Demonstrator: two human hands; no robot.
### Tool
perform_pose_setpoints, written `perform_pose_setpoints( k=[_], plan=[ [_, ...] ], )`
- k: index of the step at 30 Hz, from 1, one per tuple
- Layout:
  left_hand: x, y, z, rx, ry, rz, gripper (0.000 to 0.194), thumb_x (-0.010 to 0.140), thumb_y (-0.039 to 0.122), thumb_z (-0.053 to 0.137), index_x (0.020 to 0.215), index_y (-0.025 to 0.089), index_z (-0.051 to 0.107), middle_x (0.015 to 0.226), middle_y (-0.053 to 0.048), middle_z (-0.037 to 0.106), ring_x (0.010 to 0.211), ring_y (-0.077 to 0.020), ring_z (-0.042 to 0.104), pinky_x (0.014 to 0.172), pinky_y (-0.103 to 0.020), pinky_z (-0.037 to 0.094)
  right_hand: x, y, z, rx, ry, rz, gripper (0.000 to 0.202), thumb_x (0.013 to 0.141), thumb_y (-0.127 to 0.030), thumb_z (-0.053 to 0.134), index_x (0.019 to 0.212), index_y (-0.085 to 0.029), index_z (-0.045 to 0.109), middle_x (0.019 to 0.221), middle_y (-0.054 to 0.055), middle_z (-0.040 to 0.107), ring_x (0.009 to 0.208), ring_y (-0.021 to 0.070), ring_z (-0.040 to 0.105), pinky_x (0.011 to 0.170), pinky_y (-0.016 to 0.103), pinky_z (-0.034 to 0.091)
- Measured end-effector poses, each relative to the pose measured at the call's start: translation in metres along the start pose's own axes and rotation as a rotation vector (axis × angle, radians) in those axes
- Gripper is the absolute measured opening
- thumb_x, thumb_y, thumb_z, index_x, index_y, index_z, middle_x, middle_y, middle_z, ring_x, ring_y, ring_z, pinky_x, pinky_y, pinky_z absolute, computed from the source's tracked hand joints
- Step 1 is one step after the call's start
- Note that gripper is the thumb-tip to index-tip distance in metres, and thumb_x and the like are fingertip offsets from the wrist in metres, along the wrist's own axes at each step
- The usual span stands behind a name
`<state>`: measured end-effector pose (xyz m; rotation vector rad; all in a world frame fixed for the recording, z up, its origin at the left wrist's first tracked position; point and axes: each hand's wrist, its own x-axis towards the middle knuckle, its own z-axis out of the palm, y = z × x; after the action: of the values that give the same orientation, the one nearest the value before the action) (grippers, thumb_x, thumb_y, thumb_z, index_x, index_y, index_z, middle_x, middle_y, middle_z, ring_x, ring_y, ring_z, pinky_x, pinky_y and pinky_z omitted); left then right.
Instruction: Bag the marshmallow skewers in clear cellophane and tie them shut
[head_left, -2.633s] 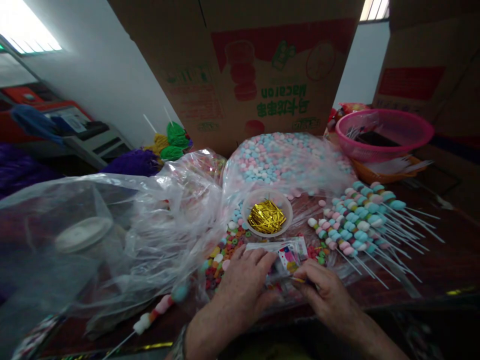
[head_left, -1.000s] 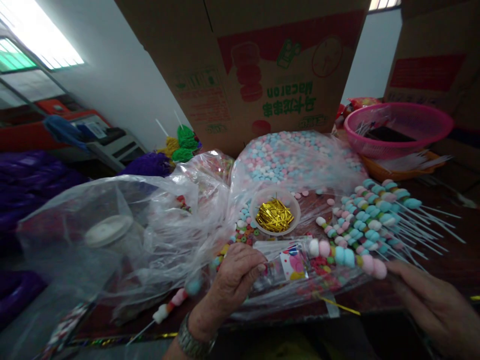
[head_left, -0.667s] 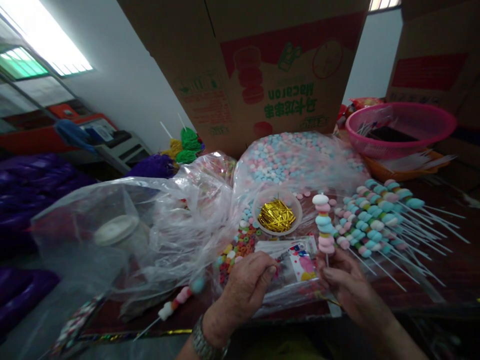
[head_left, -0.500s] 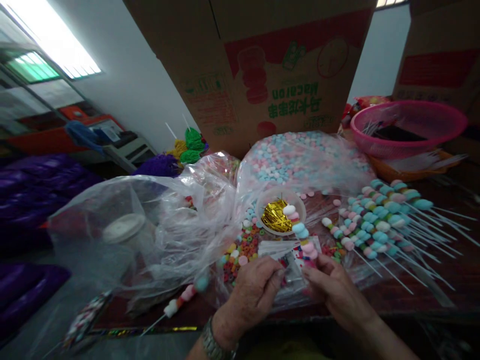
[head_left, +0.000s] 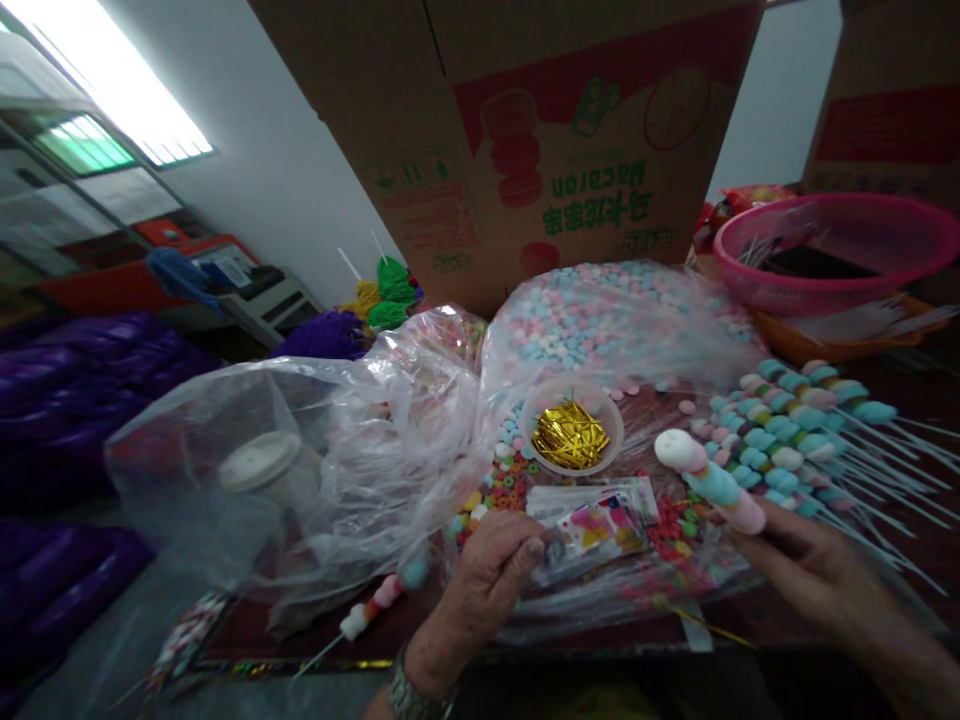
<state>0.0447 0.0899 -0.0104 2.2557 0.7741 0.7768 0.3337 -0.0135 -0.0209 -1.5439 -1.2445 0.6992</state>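
Observation:
My right hand (head_left: 806, 570) is closed around the lower end of a marshmallow skewer (head_left: 712, 482), with white, pink and blue pieces in a row. Its white tip points up and left. My left hand (head_left: 499, 560), a watch on its wrist, is pinched at the clear edge of a small printed plastic bag (head_left: 604, 525). White sticks (head_left: 551, 500) lie beneath and behind that bag. A pile of finished marshmallow skewers (head_left: 787, 435) lies just beyond my right hand, sticks pointing right. A bowl (head_left: 616, 432) of gold twist ties (head_left: 570, 435) stands behind the bag.
A large clear bag of marshmallows (head_left: 600, 310) leans before a cardboard box (head_left: 600, 120). Loose ring candies (head_left: 506, 485) lie left of the bowl. Crumpled plastic (head_left: 375, 450) covers the left side. A single skewer (head_left: 386, 590) lies near the front edge. A pink basket (head_left: 832, 290) stands right.
My right hand has moved right with the marshmallow skewer, away from my left hand and towards the pile. More of the printed bag shows now. The view has shifted slightly.

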Motion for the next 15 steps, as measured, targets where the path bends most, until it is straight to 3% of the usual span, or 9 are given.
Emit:
perform_pose_setpoints(
  k=[3, 6, 11, 15],
  plan=[
    [0.003, -0.001, -0.008, -0.002, -0.029, 0.041, 0.020, 0.092, 0.022, 0.042, 0.094, 0.018, 0.062, 0.085, -0.003, 0.064, 0.084, -0.0148, 0.055, 0.080, -0.027, 0.039, -0.005, -0.008, -0.025, -0.214, -0.063, -0.287, 0.012, 0.082, -0.025, 0.053, 0.087, -0.022, 0.064, 0.076, 0.001, 0.059, 0.071, 0.0163, 0.058, 0.063, 0.021, 0.049],
    [0.006, 0.000, -0.011, 0.009, -0.089, 0.054, 0.020, 0.092, 0.022, 0.042, 0.097, 0.019, 0.062, 0.089, -0.002, 0.064, 0.087, -0.0147, 0.055, 0.082, -0.027, 0.038, -0.007, -0.014, -0.030, -0.368, -0.070, -0.483, 0.018, 0.085, -0.017, 0.048, 0.095, -0.024, 0.061, 0.075, 0.000, 0.056, 0.068, 0.0135, 0.056, 0.062, 0.018, 0.048],
    [0.008, 0.003, -0.010, 0.048, -0.123, 0.045, 0.023, 0.093, 0.026, 0.039, 0.095, 0.019, 0.061, 0.089, -0.003, 0.063, 0.087, -0.0152, 0.054, 0.083, -0.029, 0.037, -0.007, -0.005, -0.022, -0.564, -0.059, -0.616, 0.025, 0.088, -0.014, 0.043, 0.108, -0.022, 0.056, 0.085, 0.004, 0.057, 0.081, 0.0158, 0.059, 0.070, 0.020, 0.050],
    [0.010, 0.008, -0.014, 0.104, -0.193, 0.029, 0.026, 0.094, 0.028, 0.038, 0.090, 0.018, 0.061, 0.086, -0.003, 0.062, 0.084, -0.0154, 0.052, 0.082, -0.030, 0.036, -0.007, 0.001, -0.029, -0.731, -0.059, -0.710, 0.035, 0.084, -0.008, 0.040, 0.114, -0.018, 0.055, 0.092, 0.008, 0.060, 0.084, 0.0194, 0.061, 0.071, 0.025, 0.052]
  ],
)
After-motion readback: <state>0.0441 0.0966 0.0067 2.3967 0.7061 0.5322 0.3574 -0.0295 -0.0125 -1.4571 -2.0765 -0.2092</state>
